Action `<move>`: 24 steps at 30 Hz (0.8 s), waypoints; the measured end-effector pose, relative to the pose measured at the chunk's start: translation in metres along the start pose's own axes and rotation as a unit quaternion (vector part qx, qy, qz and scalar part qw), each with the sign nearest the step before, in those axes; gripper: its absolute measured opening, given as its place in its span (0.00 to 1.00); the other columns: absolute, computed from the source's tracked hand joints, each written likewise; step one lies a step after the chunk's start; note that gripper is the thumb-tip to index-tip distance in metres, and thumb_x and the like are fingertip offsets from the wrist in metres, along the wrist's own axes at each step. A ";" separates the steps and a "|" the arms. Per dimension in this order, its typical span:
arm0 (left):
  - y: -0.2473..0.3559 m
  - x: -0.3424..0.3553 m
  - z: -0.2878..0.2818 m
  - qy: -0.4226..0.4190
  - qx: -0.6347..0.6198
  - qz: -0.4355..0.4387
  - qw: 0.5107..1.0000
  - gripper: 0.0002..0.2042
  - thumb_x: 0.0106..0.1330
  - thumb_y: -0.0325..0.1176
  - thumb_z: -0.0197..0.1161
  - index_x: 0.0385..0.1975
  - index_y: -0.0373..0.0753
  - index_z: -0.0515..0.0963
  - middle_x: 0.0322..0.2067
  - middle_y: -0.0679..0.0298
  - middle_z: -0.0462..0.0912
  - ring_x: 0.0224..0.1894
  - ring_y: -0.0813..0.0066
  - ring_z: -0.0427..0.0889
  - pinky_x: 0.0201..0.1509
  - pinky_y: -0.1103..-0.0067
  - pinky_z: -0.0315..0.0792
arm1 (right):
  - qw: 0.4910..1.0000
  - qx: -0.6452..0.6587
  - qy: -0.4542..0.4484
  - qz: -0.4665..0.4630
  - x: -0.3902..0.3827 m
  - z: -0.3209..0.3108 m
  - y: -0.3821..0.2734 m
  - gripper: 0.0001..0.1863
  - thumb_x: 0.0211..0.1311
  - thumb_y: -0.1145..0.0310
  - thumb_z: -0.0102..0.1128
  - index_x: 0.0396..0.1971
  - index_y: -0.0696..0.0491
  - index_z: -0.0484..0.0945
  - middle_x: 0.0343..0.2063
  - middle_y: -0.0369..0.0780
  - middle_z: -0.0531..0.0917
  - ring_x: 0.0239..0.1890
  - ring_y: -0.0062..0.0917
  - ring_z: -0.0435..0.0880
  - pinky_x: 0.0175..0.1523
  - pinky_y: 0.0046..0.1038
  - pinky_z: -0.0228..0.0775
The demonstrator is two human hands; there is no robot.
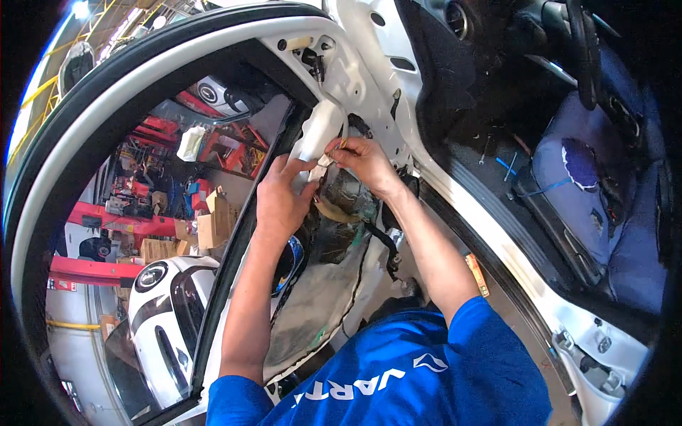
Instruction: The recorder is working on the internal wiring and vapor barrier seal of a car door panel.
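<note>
My left hand (284,192) grips a small white plastic connector (319,167) from the left, beside a longer white plastic piece (320,124) at the front upper part of the open car door. My right hand (361,160) pinches at the upper end of the connector, where thin wires show between thumb and forefinger. Below my hands the door's inner panel (320,291) is exposed, with a translucent sheet bordered by black sealant and a dark cable (383,241) hanging at its right.
The white door frame (85,92) arches on the left; through it show a white car (149,312), red lifts (92,270) and cardboard boxes (213,224). At right are the car's sill (511,277) and a covered seat (568,177) with blue and metal tools (506,165) beside it.
</note>
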State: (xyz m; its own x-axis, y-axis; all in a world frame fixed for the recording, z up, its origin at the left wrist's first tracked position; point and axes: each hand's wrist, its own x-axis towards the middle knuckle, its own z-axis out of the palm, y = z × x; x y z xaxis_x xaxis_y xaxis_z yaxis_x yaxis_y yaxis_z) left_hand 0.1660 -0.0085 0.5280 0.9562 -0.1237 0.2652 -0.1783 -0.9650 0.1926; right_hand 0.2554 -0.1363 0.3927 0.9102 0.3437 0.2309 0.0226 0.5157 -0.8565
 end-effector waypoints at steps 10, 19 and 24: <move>-0.003 0.004 0.001 0.007 -0.026 -0.043 0.999 0.18 0.47 0.26 0.73 0.41 0.42 0.84 0.44 0.54 0.78 0.46 0.51 0.79 0.50 0.68 0.73 | 0.991 -0.034 -0.019 0.125 0.002 0.006 -0.029 0.12 0.68 0.63 0.58 0.41 0.56 0.83 0.35 0.32 0.84 0.36 0.14 0.79 0.39 0.20 0.72; -0.022 -0.002 0.005 0.016 -0.047 -0.058 0.997 0.14 0.48 0.30 0.73 0.37 0.42 0.84 0.39 0.51 0.81 0.45 0.48 0.81 0.48 0.64 0.75 | 0.996 -0.047 0.056 0.057 0.001 0.025 -0.028 0.13 0.68 0.65 0.57 0.37 0.61 0.83 0.23 0.35 0.81 0.24 0.16 0.79 0.28 0.21 0.73; -0.011 -0.008 0.003 -0.007 -0.075 -0.041 0.996 0.17 0.48 0.28 0.71 0.41 0.45 0.83 0.46 0.54 0.77 0.46 0.49 0.79 0.51 0.63 0.74 | 0.987 -0.070 0.132 0.065 -0.015 0.037 -0.028 0.13 0.68 0.67 0.55 0.33 0.63 0.80 0.20 0.35 0.79 0.20 0.17 0.79 0.25 0.24 0.73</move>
State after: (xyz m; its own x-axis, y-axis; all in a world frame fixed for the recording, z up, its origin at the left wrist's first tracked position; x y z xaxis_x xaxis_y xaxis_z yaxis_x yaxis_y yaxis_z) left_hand 0.1613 0.0020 0.5208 0.9721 -0.0501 0.2290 -0.1307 -0.9267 0.3524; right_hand 0.2255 -0.1269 0.4306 0.9847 0.1740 0.0023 -0.0616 0.3610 -0.9305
